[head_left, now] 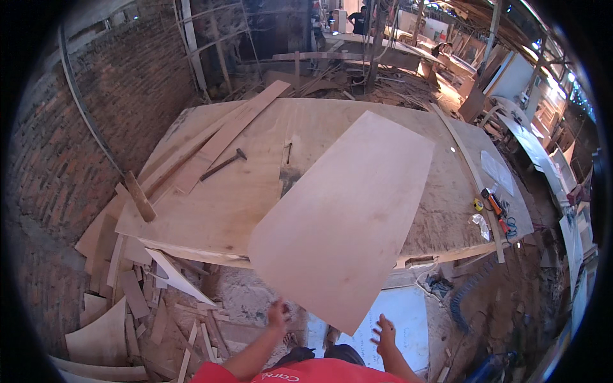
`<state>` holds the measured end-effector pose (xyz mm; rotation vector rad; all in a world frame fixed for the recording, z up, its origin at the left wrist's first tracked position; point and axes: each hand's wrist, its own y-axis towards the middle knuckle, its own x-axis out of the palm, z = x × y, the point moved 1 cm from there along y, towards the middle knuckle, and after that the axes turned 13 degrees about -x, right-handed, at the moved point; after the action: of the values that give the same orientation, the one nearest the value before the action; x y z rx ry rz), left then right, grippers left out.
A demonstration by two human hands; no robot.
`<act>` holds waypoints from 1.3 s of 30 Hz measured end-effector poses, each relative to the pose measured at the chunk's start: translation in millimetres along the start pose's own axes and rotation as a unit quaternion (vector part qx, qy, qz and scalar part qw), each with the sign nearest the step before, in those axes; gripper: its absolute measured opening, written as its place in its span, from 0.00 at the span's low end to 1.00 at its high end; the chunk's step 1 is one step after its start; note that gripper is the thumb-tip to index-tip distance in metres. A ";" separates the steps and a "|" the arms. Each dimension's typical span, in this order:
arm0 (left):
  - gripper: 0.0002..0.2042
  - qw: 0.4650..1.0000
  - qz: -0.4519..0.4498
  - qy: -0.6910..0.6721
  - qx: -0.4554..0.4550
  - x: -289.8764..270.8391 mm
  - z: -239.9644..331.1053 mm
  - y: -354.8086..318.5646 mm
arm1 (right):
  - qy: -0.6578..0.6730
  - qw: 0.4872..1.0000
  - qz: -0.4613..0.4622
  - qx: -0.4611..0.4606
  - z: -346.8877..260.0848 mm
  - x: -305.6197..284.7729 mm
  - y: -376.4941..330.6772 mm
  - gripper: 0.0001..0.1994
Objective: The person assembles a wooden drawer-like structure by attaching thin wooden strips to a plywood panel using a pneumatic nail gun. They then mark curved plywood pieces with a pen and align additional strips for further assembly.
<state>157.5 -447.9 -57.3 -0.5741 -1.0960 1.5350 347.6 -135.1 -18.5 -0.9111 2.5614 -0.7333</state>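
Note:
A pale plywood sheet (348,217) lies slantwise on the large worktable (211,223), its near end jutting past the front edge toward me. Just off the sheet's near left side is my left hand (278,315), fingers apart and loosely bent, holding nothing. My right hand (385,333) hovers to the right of the near corner, fingers spread, also without anything in it. A claw-type hammer (223,164) rests on the left part of the table beside a long plank (246,127).
A wood block (139,196) stands at the table's left edge. On the right lie a long strip (469,163), an orange power tool (493,203) and a yellow tape measure (478,204). Offcuts (134,293) litter the floor left; a hose (460,306) lies right. A person (359,22) is far back.

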 end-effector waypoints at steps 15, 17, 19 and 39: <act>0.25 0.988 -0.113 0.096 0.031 -30.9 199.6 93.9 | 0.235 0.962 -0.127 0.056 55.4 88.2 -43.1 0.37; 0.23 0.987 -0.110 0.112 0.019 -27.4 198.3 91.2 | 0.221 0.964 -0.136 0.055 51.8 85.9 -44.8 0.37; 0.22 0.985 -0.108 0.130 0.024 -24.2 197.3 88.8 | 0.211 0.965 -0.150 0.053 48.7 82.5 -44.9 0.36; 0.19 0.981 -0.179 0.070 -0.027 -21.5 -43.3 -32.2 | 0.369 0.926 0.066 -0.044 114.4 -153.0 -65.3 0.44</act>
<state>215.0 -455.0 -53.0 -0.4839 -1.0699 1.1401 545.4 -119.0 -55.4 -0.5295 3.2848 -1.0865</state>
